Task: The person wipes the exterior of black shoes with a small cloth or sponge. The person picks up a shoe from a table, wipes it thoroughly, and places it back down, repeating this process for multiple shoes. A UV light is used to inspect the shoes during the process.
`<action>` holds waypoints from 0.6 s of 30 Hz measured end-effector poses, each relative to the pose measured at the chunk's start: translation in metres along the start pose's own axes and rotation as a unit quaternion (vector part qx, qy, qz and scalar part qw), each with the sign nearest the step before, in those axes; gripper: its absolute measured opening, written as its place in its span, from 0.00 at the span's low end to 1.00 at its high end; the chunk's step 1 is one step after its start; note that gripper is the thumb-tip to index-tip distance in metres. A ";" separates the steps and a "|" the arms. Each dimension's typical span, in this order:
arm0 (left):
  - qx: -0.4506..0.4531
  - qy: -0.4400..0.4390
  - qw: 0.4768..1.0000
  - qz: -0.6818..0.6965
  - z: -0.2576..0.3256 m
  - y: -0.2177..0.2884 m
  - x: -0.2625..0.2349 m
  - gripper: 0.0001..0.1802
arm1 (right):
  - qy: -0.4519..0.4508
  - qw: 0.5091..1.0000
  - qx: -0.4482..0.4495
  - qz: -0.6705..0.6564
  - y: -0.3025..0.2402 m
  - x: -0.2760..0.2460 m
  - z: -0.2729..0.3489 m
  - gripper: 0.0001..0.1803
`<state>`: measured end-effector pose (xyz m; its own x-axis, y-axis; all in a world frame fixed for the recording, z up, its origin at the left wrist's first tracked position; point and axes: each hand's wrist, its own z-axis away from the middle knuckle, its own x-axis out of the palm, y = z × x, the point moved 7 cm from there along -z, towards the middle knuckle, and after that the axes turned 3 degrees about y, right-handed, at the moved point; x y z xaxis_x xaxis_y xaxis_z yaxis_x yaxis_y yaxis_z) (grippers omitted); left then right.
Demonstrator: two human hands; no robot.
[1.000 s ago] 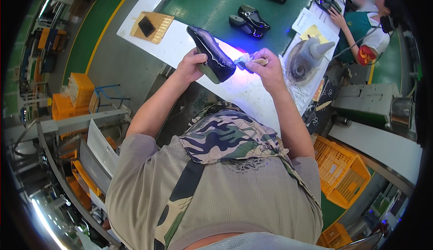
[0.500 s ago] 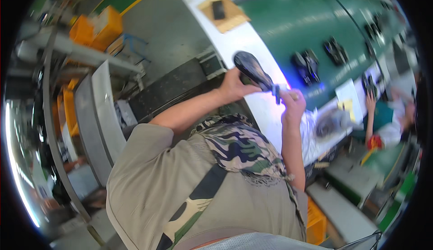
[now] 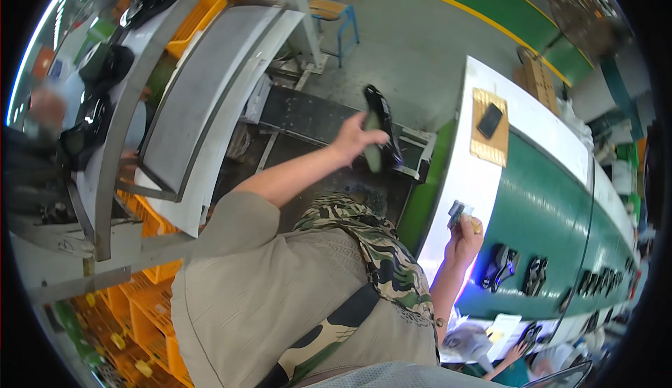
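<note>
My left hand [image 3: 355, 141] is closed round a glossy black shoe [image 3: 392, 123], which stands nearly on end with its pale green underside or inside turned to my thumb. It is held over the dark low bench [image 3: 301, 113], away from the white worktop. Over that worktop [image 3: 442, 232], my right hand [image 3: 463, 242] pinches a small tool [image 3: 456, 210] with a blue-grey head and a yellowish end showing by the fingers. Its exact kind is too small to tell. Shoe and tool are well apart.
A phone [image 3: 490, 120] lies on cardboard [image 3: 483, 148] on the white border. Several black shoes [image 3: 500, 267] sit on the green belt [image 3: 532, 213]. At left a metal rack [image 3: 112, 157] carries black shoes. A blue-legged stool [image 3: 341, 27] stands beyond. A co-worker's hand [image 3: 516, 351] touches a shoe at lower right.
The shoe and tool, close together before, are now apart. My left hand has carried the shoe leftward off the worktop, and the view has swung left.
</note>
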<state>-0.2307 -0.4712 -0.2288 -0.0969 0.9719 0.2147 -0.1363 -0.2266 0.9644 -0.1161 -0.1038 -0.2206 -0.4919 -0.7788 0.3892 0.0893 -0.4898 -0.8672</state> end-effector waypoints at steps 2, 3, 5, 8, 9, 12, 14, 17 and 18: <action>-0.020 0.117 0.992 0.031 -0.014 0.010 -0.080 0.31 | -0.013 1.000 0.024 0.004 0.020 0.011 -0.006 0.09; -0.029 0.171 0.984 0.045 -0.014 0.020 -0.122 0.29 | -0.018 0.999 0.034 0.007 0.028 0.015 -0.008 0.09; -0.062 0.274 0.958 0.062 -0.007 0.046 -0.203 0.26 | -0.024 0.998 0.054 0.020 0.038 0.026 -0.012 0.10; 0.014 0.363 0.932 0.016 0.016 0.095 -0.327 0.24 | -0.049 0.995 0.073 0.038 0.046 0.045 -0.019 0.10; -0.001 0.397 0.916 -0.047 0.027 0.122 -0.346 0.26 | -0.047 0.995 0.073 0.043 0.048 0.046 -0.021 0.10; -0.095 0.492 0.859 -0.105 0.066 0.142 -0.461 0.29 | -0.055 0.994 0.077 0.047 0.050 0.051 -0.032 0.10; -0.121 0.500 0.844 -0.150 0.095 0.146 -0.508 0.24 | -0.051 0.995 0.072 0.048 0.046 0.050 -0.034 0.11; -0.182 0.419 0.856 -0.242 0.145 0.118 -0.570 0.22 | -0.025 0.996 0.055 0.064 0.028 0.051 -0.022 0.10; -0.234 0.168 0.735 -0.614 0.155 0.100 -0.586 0.19 | -0.026 0.996 0.056 0.069 0.026 0.050 -0.021 0.10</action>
<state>-0.0344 -1.0531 -0.2340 0.1565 0.4088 -0.8991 -0.6407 0.7348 0.2226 -0.1566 -0.1473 -0.2302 -0.4229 -0.8597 0.2865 0.2505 -0.4148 -0.8748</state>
